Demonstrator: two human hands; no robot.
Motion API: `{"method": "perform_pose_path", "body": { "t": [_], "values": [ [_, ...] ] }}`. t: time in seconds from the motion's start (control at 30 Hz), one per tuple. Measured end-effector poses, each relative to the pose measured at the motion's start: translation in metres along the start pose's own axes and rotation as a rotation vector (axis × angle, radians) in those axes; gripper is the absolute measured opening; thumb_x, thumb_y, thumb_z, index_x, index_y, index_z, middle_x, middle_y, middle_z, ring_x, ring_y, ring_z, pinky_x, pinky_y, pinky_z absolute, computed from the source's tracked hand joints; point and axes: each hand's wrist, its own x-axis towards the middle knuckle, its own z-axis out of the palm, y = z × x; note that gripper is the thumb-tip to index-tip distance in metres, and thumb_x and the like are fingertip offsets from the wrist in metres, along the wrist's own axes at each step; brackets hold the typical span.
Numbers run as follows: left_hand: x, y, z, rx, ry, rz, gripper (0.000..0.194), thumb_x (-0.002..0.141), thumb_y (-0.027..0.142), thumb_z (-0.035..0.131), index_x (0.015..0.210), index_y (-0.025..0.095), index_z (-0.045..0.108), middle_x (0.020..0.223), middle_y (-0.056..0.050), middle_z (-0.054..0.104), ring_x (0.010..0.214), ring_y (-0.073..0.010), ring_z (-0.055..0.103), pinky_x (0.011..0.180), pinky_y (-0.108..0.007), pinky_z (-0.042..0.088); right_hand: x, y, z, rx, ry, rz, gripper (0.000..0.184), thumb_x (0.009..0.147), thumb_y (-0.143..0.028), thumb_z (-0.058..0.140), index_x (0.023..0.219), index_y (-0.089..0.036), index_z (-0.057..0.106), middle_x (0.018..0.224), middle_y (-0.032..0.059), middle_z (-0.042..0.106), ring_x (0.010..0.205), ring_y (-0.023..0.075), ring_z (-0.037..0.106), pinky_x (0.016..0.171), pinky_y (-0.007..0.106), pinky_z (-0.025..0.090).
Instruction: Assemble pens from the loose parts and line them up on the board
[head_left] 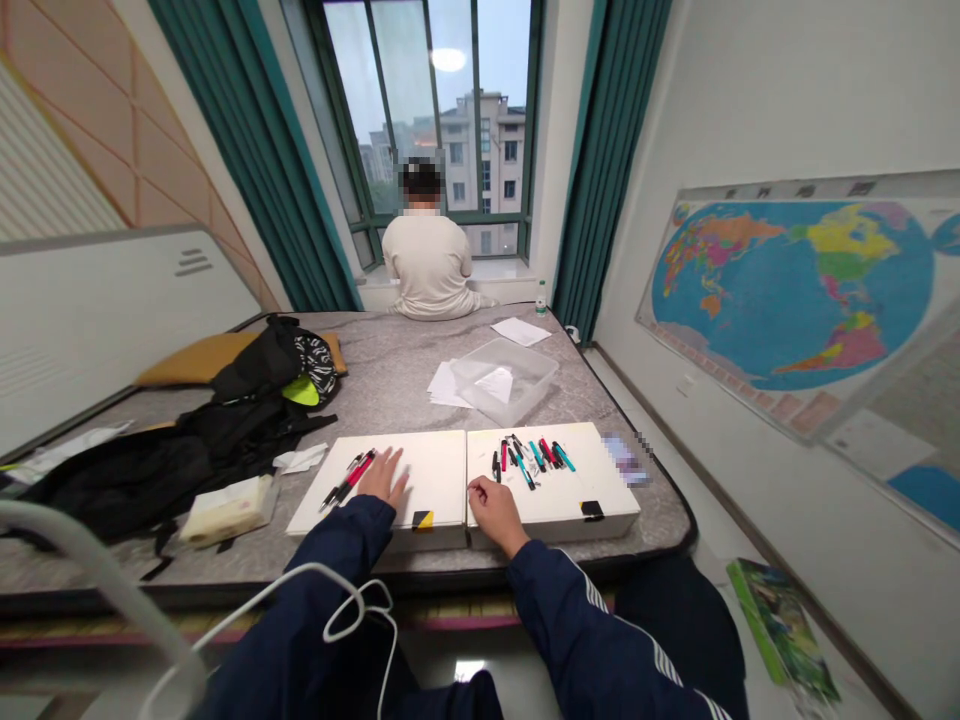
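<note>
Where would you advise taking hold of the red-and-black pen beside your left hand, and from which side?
I'd pinch the red-and-black pen around its mid-barrel from above, bringing the left hand in from the pen's right, where it already rests. The pen lies flat and slanted on the white board, so its slim barrel should suit a fingertip grip.

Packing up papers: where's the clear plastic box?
In the head view, the clear plastic box sits beyond the right-hand white board, with loose white paper against its left side.

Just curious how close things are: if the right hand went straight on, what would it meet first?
The right hand would probably meet the seam between the two white boards first, though depth is hard to judge.
</note>
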Motion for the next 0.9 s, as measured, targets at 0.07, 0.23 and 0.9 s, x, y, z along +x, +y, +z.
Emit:
{"method": "perform_pose_path", "body": {
  "t": [0.07, 0.23, 0.9],
  "values": [
    [0.003, 0.032, 0.01, -0.268, -0.004, 0.181, 0.033, 0.088, 0.031, 0.039, 0.107, 0.018, 0.062, 0.107, -0.01, 0.064, 0.103, -0.0209, 0.058, 0.09, -0.036, 0.046, 0.0, 0.0, 0.0, 0.005, 0.003, 0.002, 0.02, 0.083, -0.023, 0.044, 0.082, -0.019, 0.063, 0.063, 0.0003, 0.06, 0.058, 0.0126, 0.053, 0.056, 0.02, 0.034],
    [0.007, 0.091, 0.039, -0.427, 0.097, 0.144, 0.028, 0.089, 0.03, 0.04, 0.093, 0.017, 0.065, 0.083, -0.007, 0.064, 0.072, -0.0152, 0.06, 0.067, -0.027, 0.05, 0.0, 0.0, -0.002, 0.018, -0.008, 0.016, 0.02, 0.084, -0.025, 0.045, 0.083, -0.018, 0.064, 0.064, 0.0004, 0.061, 0.058, 0.0122, 0.054, 0.058, 0.02, 0.037],
    [-0.001, 0.101, 0.049, -0.359, 0.039, -0.05, 0.027, 0.086, 0.026, 0.043, 0.096, 0.016, 0.067, 0.083, -0.007, 0.069, 0.07, -0.0162, 0.061, 0.07, -0.027, 0.045, 0.104, 0.033, -0.092, -0.582, -0.431, -0.001, 0.014, 0.067, -0.016, 0.061, 0.077, -0.018, 0.07, 0.076, 0.0047, 0.068, 0.073, 0.0169, 0.06, 0.068, 0.024, 0.041]
  ]
}}
